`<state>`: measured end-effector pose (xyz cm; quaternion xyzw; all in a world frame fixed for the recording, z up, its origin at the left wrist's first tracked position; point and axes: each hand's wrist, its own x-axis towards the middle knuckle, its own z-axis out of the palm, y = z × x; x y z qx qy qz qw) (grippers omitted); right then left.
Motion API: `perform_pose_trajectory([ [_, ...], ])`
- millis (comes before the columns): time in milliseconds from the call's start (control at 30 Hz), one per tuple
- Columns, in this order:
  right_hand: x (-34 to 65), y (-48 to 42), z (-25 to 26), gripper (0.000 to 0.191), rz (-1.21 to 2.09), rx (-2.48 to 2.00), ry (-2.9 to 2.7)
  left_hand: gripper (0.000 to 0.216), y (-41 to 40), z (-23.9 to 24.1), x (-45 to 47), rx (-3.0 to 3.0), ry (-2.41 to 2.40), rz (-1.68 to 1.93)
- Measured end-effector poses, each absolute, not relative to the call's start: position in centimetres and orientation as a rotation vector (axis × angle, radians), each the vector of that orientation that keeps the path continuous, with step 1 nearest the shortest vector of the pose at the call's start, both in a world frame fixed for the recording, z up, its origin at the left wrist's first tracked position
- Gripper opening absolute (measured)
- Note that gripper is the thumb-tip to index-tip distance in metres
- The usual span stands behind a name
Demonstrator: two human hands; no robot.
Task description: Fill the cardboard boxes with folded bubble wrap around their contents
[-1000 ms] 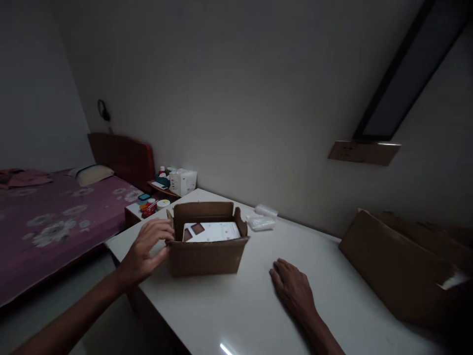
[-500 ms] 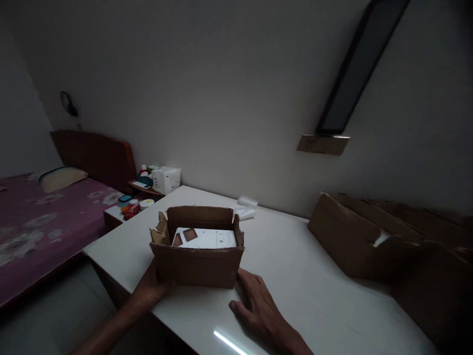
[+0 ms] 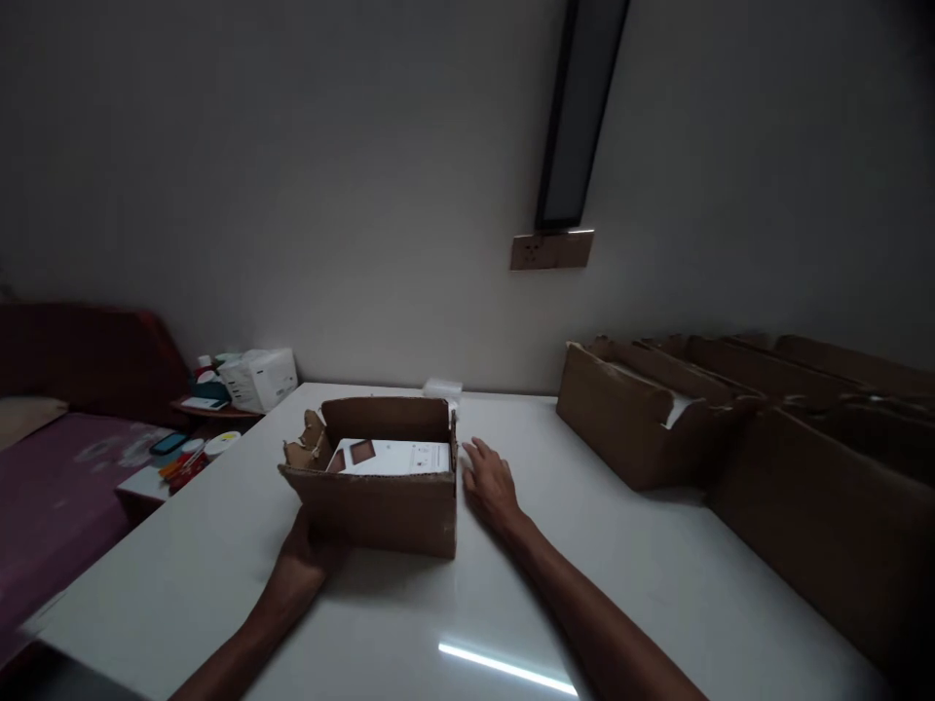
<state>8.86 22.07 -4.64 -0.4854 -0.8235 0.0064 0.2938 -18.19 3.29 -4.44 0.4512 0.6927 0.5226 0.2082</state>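
The open cardboard box (image 3: pixel 384 516) sits over the white bench (image 3: pixel 168 594), a little below and left of the centre of the frame; its base is in shadow at the left, so whether that end touches the bench cannot be told. It looks stiff in its walls but weak along the ragged rim and the torn flaps (image 3: pixel 311 443) at its left end, and the white package (image 3: pixel 394 456) inside probably gives it some weight. The lower corners and the plain end walls seem the better places to take hold; the torn cardboard could bend or rip. The left grip (image 3: pixel 303 560) is at the lower left corner of the box, its fingers hidden, so how far they close cannot be told. The right grip (image 3: pixel 493 484) is released, fingers loosely spread just beside the box's right wall; contact there is unclear. Behind the box, a clear plastic packet (image 3: pixel 443 388) lies near the wall (image 3: pixel 365 214). The bench's edge slants down to the lower left of the frame, while a broad stretch of bench separates the box from the brown cartons (image 3: pixel 620 428) at the right, which limit sideways movement.
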Motion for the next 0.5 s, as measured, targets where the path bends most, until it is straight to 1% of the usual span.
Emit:
perform_pose_trajectory([
  [100,7.5,25.3,-3.8,0.056,-0.079,-1.260,-2.196,0.070,3.4,-5.5,-18.5,1.282,1.923,1.518],
  [200,5.8,28.6,-3.5,0.058,-0.130,-1.190,-2.223,0.077,3.7,-6.1,-19.1,1.297,1.985,1.550],
  [267,4.7,30.8,-3.5,0.053,-0.140,-1.165,-2.231,0.084,4.3,-6.0,-19.5,1.325,2.011,1.540],
  [333,3.9,32.5,-3.6,0.042,-0.145,-1.156,-2.235,0.090,5.3,-5.6,-19.6,1.378,1.996,1.506],
  [400,3.4,33.4,-3.6,0.030,-0.155,-1.152,-2.237,0.092,6.3,-5.1,-19.5,1.418,1.963,1.466],
  [500,3.4,33.2,-3.3,0.024,-0.182,-1.172,-2.209,0.088,7.5,-4.3,-18.7,1.436,1.914,1.449],
])
